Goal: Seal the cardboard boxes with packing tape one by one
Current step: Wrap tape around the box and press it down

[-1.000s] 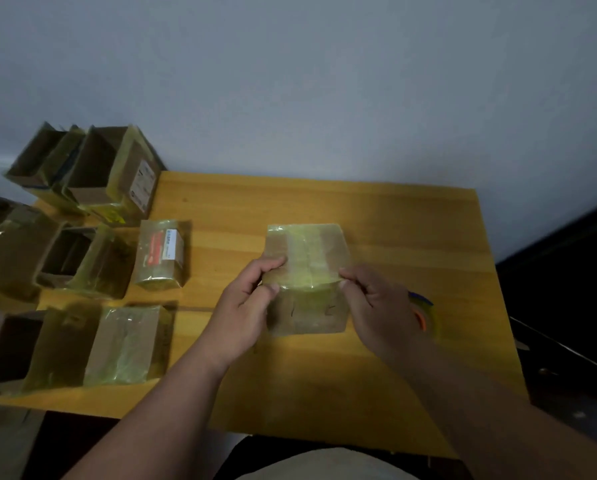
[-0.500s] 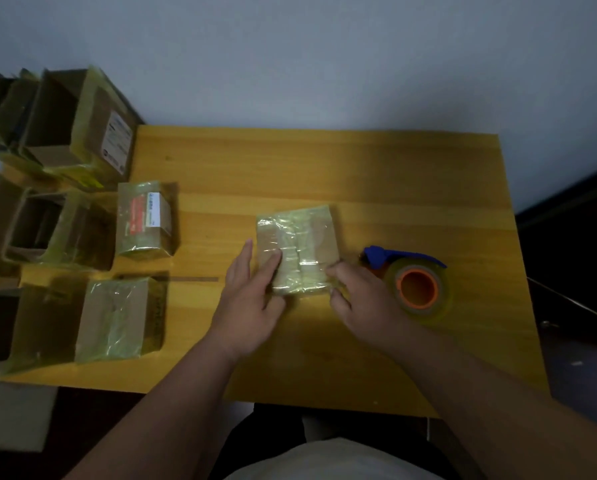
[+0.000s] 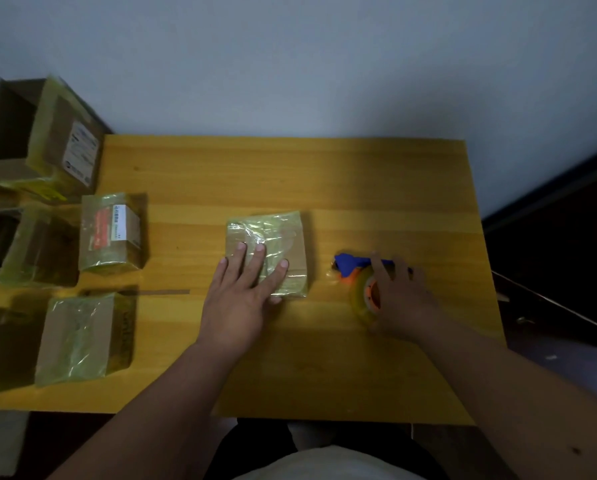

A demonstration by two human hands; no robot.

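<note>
Head view: your left hand point(image 3: 245, 292) lies flat, fingers straight, pressing the box point(image 3: 267, 252) at mid-table. Your right hand point(image 3: 399, 299) curls round the tape roll point(image 3: 364, 294) (blue cutter end pointing toward the box), just right of the box and apart from it. So the tape travels leftward, across to the box your left pins.

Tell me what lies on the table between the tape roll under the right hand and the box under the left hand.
Nothing visible does. The right hand grips the tape roll, and only bare table separates it from the box that the left hand presses flat. The other boxes stand off to the far left.
</note>
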